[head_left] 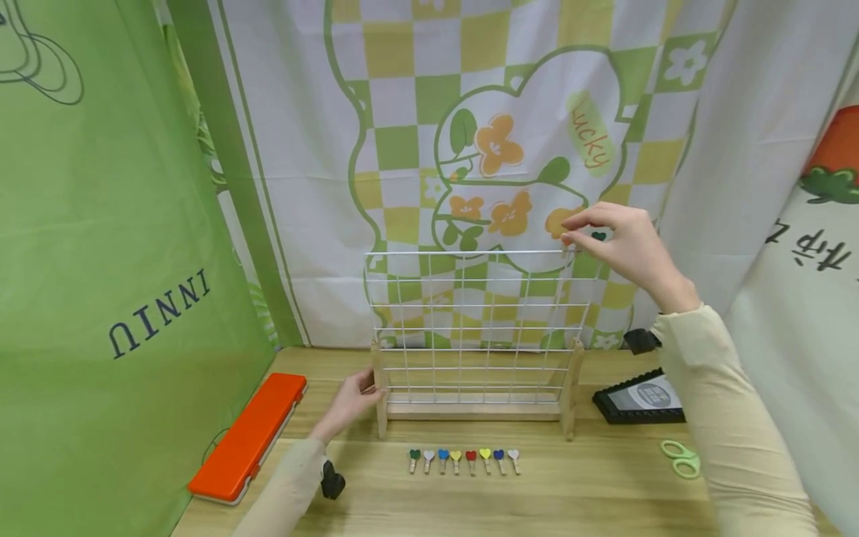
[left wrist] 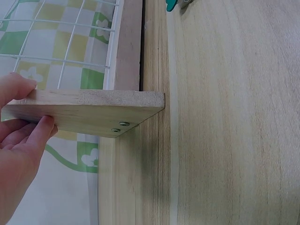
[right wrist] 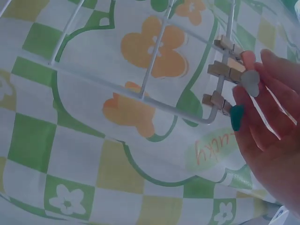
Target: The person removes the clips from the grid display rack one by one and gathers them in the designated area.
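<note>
A white wire grid stands upright in a wooden base on the table. My left hand grips the base's left leg, thumb on one face and fingers on the other. At the grid's top right corner, my right hand pinches a small wooden clothespin with an orange-pink top, its wooden end at the wire. Beside it on the wire sit a clothespin with a white heart and one with a green heart. Several more heart clothespins lie in a row before the base.
An orange-red case lies at the left of the table. To the right are a black-edged tray-like item and light green scissors, close to the right sleeve. A patterned curtain hangs behind the grid.
</note>
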Available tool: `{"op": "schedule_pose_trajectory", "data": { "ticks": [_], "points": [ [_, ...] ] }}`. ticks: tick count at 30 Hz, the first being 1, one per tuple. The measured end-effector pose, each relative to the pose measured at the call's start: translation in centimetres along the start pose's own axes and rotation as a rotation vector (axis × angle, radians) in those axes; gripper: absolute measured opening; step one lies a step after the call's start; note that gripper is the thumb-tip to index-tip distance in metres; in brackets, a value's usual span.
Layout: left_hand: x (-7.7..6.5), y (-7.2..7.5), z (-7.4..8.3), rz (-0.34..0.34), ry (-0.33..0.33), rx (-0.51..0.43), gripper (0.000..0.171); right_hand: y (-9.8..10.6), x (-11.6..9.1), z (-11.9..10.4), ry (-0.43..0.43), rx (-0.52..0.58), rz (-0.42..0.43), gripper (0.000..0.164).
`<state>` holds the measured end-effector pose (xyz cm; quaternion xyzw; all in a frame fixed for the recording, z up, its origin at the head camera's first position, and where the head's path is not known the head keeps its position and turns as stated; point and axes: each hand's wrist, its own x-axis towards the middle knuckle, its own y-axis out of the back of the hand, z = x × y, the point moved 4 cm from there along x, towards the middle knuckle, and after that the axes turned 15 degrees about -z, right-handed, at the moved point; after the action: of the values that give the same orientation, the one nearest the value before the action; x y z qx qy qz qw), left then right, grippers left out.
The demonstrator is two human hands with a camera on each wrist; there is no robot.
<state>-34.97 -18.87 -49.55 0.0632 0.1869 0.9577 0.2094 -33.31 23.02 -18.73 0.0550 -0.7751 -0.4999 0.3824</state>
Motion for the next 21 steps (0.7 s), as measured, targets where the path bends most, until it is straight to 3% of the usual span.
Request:
{"op": "schedule_pose_trajectory", "data": {
  "ticks": [7, 16, 21],
  "points": [
    [-0.02, -0.05, 0.08, 0.003, -0.002, -0.001, 0.054, -0.08, 0.55, 0.51, -0.047, -0.037, -0.098, 0.012],
    [0.09, -0.06, -0.01, 0.012, -0.001, 0.003, 0.053, 0.08, 0.69, 0.63, -0.1, 0.002, -0.143, 0.01],
    [0.07, -0.03, -0.02, 0.016, 0.006, -0.002, 0.053, 0.12, 0.73, 0.61, -0.089, 0.024, -0.126, 0.007]
  ]
}}
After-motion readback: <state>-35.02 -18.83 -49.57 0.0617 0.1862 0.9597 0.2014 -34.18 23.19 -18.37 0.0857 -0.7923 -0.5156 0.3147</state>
